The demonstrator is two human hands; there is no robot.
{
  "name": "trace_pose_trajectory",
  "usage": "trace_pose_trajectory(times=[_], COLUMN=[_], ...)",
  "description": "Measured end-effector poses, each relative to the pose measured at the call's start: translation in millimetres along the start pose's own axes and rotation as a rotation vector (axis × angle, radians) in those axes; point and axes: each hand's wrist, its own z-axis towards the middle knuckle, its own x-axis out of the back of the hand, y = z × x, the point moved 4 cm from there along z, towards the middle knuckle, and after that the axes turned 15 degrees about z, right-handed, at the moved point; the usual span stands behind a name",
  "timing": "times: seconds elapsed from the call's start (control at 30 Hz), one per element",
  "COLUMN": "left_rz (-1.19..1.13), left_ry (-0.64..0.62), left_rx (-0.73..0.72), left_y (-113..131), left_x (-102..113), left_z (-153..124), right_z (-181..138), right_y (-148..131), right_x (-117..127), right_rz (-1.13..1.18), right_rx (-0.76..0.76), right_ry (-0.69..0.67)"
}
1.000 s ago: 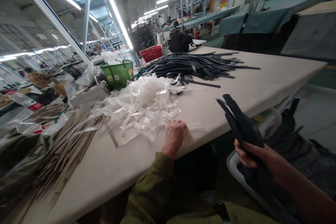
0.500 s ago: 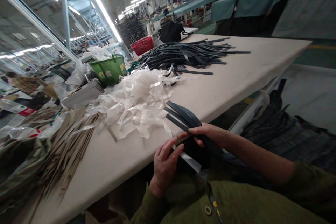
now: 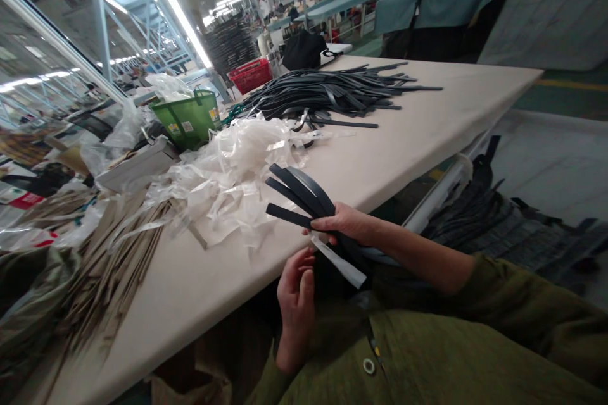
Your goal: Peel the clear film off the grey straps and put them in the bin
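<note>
My right hand [image 3: 344,224] grips a bunch of dark strips [image 3: 297,193] that fan out up and to the left over the table's near edge. A clear plastic sleeve [image 3: 339,262] hangs from the bunch below that hand. My left hand [image 3: 295,288] is just under the bunch, fingers curled and close together, their tips at the sleeve's upper end; whether they pinch it I cannot tell. Both sleeves are olive green.
On the long pale table [image 3: 427,120] lie a heap of clear plastic sleeves [image 3: 237,171], a pile of dark strips [image 3: 332,92], tan strips [image 3: 109,253], a green basket [image 3: 187,117] and a red basket [image 3: 251,74]. Dark strips [image 3: 479,215] lie low on the right.
My right hand has carried the bunch from the right, beside the table, over to the front edge. My left hand left the tabletop and came up under the bunch.
</note>
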Motion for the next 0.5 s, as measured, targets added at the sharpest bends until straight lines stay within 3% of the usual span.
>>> trace_pose_trajectory(times=[0.1, 0.23, 0.33, 0.5], left_rz=[-0.408, -0.601, -0.720, -0.827], left_ry=[-0.274, -0.488, -0.512, -0.353], left_rx=[0.407, 0.590, 0.681, 0.788], left_y=[-3, 8, 12, 3], left_x=[-21, -43, -52, -53], left_z=[-7, -15, -18, -16], right_z=[1, 1, 1, 0], right_y=[-4, 3, 8, 11], right_x=[-1, -3, -3, 2], right_rz=[-0.057, -0.134, -0.140, -0.116], right_rx=[0.055, 0.062, 0.064, 0.062], right_ry=[0.009, 0.027, 0.032, 0.017])
